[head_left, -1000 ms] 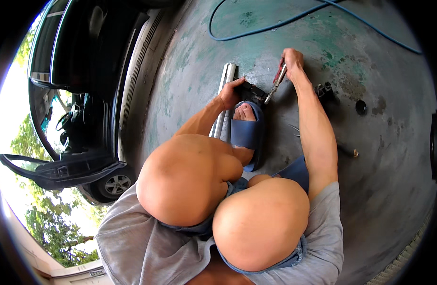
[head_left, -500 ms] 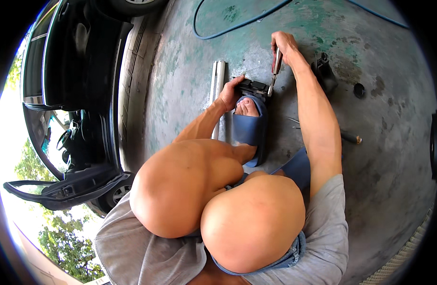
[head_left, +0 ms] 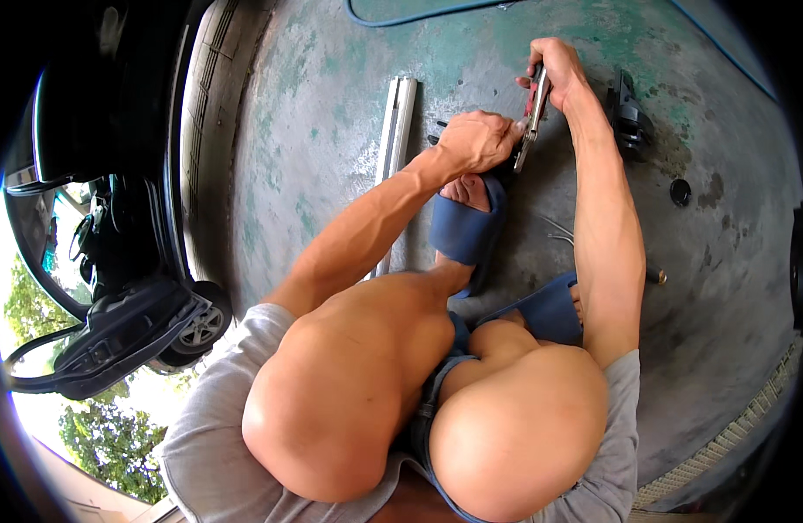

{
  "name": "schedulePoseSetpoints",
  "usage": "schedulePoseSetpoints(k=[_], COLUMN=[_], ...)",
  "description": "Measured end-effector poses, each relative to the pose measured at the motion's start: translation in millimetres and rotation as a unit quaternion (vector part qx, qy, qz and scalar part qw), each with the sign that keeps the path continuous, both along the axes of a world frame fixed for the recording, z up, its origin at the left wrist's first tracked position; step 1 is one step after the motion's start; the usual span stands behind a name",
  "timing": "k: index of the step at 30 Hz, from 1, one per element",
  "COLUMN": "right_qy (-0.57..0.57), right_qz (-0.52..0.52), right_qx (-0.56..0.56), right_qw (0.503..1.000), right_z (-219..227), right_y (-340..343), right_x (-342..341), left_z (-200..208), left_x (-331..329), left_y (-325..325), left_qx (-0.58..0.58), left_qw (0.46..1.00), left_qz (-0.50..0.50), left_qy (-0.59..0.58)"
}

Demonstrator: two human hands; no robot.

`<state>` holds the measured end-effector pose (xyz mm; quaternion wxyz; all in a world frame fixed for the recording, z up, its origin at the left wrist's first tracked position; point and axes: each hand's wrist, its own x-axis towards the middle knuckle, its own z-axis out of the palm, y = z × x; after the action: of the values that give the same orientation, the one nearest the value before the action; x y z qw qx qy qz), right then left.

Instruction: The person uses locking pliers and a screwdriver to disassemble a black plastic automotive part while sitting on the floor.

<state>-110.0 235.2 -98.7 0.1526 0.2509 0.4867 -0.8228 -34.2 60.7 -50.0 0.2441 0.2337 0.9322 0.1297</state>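
My right hand (head_left: 560, 74) is closed around the red-and-silver handles of a pair of pliers (head_left: 534, 109), whose metal jaws point down toward my sandal. My left hand (head_left: 482, 139) is curled just left of the jaws, its fingertips against the tool's head. What those fingers pinch is hidden. Under that hand lies a black blocky part (head_left: 435, 138), mostly covered, with only small dark bits showing at its left. It sits by the toes of my foot in a blue sandal (head_left: 461, 231).
A pale metal rail (head_left: 391, 139) lies left of my foot. To the right are a black molded part (head_left: 630, 118), a round black cap (head_left: 680, 193) and thin metal prongs (head_left: 557, 231). A blue hose (head_left: 419, 16) crosses the far floor. A dark car with an open door (head_left: 131, 336) stands left.
My left hand has moved from the black part's left side over its top to the pliers' head, covering most of the part. The pliers remain in my right hand. The view has shifted.
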Motion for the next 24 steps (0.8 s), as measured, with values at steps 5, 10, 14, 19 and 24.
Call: schedulePoseSetpoints(k=[5, 10, 14, 19, 24], right_qy=[-0.003, 0.024, 0.015, 0.012, 0.007], right_qz=[-0.032, -0.04, -0.079, -0.108, -0.13], right_qx=[0.024, 0.018, -0.02, -0.036, -0.005], right_qw=[0.999, 0.999, 0.997, 0.993, 0.992], right_z=[1, 3, -1, -6, 5], right_y=[-5, -9, -2, -3, -9], right_x=[1, -1, -1, 3, 5], left_z=[-15, -14, -14, -22, -32], left_x=[0, 0, 0, 5, 7], left_y=[-8, -10, -2, -4, -10], left_qx=[0.021, -0.026, -0.03, -0.033, 0.069], left_qw=[0.999, 0.999, 0.997, 0.99, 0.973], left_qz=[0.019, -0.018, -0.057, -0.067, -0.072], left_qy=[0.046, 0.034, 0.043, 0.123, 0.21])
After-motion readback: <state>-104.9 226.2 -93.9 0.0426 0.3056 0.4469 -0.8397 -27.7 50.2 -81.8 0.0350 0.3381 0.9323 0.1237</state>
